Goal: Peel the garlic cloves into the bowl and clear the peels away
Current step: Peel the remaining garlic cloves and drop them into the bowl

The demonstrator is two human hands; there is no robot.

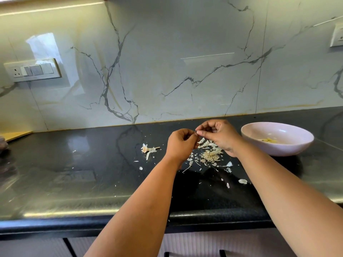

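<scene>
My left hand (181, 142) and my right hand (218, 135) meet above the black counter, fingers curled, pinching a small garlic clove (196, 133) between their fingertips; the clove is mostly hidden. Under them lies a pile of papery garlic peels (210, 155), with loose flakes spread toward the counter's front. To the left sits the stripped garlic root and stem (147, 149). At the right stands a pale pink bowl (278, 145) holding a few peeled cloves (268, 140).
The black counter (92, 173) runs to a rounded front edge, with drawers below. A marble backsplash rises behind, with a switch panel (32, 69) at left and a socket (336, 36) at far right. A wooden board corner (16, 135) shows at far left.
</scene>
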